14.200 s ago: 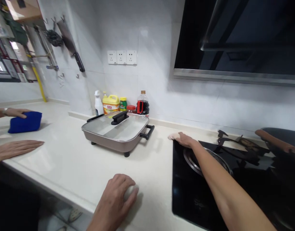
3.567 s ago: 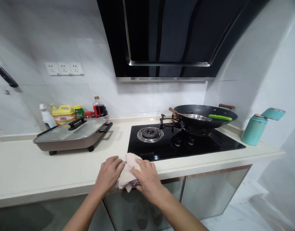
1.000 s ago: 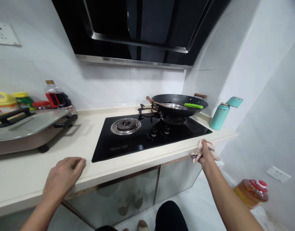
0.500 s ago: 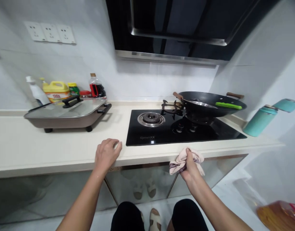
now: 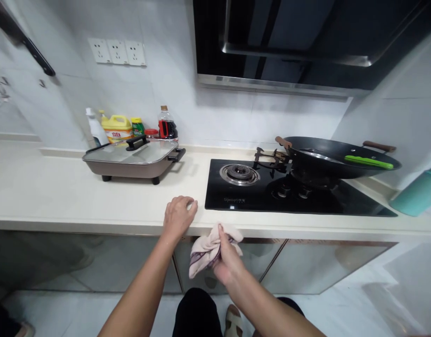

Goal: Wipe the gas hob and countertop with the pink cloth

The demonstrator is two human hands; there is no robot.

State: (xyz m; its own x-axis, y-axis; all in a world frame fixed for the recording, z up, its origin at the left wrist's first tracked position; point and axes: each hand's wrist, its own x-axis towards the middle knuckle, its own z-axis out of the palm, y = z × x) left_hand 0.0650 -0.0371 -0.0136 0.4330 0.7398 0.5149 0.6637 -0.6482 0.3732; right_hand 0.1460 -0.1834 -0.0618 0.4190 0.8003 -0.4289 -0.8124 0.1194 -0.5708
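Observation:
My right hand [image 5: 228,260] grips a crumpled pale pink cloth [image 5: 207,249] with purple stripes, the thumb lying on top. The cloth is against the counter's front edge and hangs partly below it. My left hand [image 5: 178,216] rests on the white countertop [image 5: 131,206] just left of the gas stove, fingers loosely bent, thumb apart, nothing in it. The black glass stove [image 5: 243,201] lies beyond both hands, with a bare burner [image 5: 240,173] on its left side.
A black wok [image 5: 328,154] with a green-handled utensil [image 5: 368,162] sits over the right burner. A lidded electric pan [image 5: 131,167] stands at left, bottles behind it. A teal flask [image 5: 417,192] stands at far right. The range hood [image 5: 271,84] overhangs the stove.
My right hand has carried the cloth leftward along the counter's front edge, close to my left hand. The view has turned left, and a knife on the wall has come into sight.

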